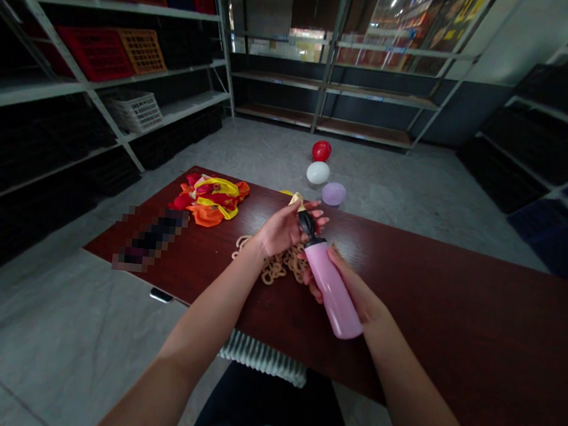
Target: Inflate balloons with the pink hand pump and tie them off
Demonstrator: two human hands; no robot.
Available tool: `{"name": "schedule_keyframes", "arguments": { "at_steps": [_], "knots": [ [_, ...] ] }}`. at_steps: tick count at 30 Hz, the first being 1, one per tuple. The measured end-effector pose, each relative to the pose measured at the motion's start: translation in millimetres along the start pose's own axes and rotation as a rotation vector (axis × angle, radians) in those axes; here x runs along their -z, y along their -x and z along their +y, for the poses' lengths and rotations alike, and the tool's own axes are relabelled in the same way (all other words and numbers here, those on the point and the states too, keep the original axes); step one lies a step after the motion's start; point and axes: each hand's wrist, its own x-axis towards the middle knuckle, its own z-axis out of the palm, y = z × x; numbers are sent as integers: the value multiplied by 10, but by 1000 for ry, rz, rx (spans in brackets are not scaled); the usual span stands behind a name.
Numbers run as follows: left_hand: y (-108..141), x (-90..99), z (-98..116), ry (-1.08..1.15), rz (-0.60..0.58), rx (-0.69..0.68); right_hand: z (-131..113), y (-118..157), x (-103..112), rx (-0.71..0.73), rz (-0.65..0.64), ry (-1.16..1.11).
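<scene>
A pink bottle-shaped pump [333, 288] with a black nozzle [306, 224] slants over the middle of the dark red-brown table [409, 272]. My right hand [331, 271] is wrapped round its upper body. Beside the nozzle, my left hand [287, 230] holds a small cream-coloured balloon [296, 199], its fingers curled behind the nozzle. Whether the balloon sits on the nozzle tip is too small to tell. Beneath the hands lies a heap of tan rings or loops [273, 269], partly hidden by them.
Red, yellow and orange cloth-like items [215, 200] lie at the table's left, near a blurred dark object [153, 239]. Red [321, 151], white [318, 173] and lilac [334, 194] balloons are beyond the far edge. Shelves [188, 107] with crates stand around.
</scene>
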Motion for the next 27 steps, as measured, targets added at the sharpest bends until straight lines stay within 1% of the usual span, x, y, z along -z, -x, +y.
{"name": "schedule_keyframes", "arguments": {
  "at_steps": [4,6,8,10,13,16,21,24,27],
  "knots": [
    [0,-112,12,123,34,28,26,-3,32,-106,16,-21],
    [0,-136,18,167,88,39,54,-24,61,-119,-11,-13],
    [0,-129,35,197,150,31,81,-50,76,-99,-54,16],
    [2,-95,72,207,227,-23,100,-75,71,-63,-86,72],
    [17,-26,177,181,361,-150,111,-106,47,-20,-79,168],
    [49,36,312,161,440,-259,113,-122,41,-28,-84,233],
    [124,115,493,182,452,-400,105,-99,51,-61,-114,352],
    [173,159,571,198,464,-472,56,-34,37,-74,-77,451],
    [210,197,623,223,465,-528,-54,58,40,-104,-13,608]
  ]
}}
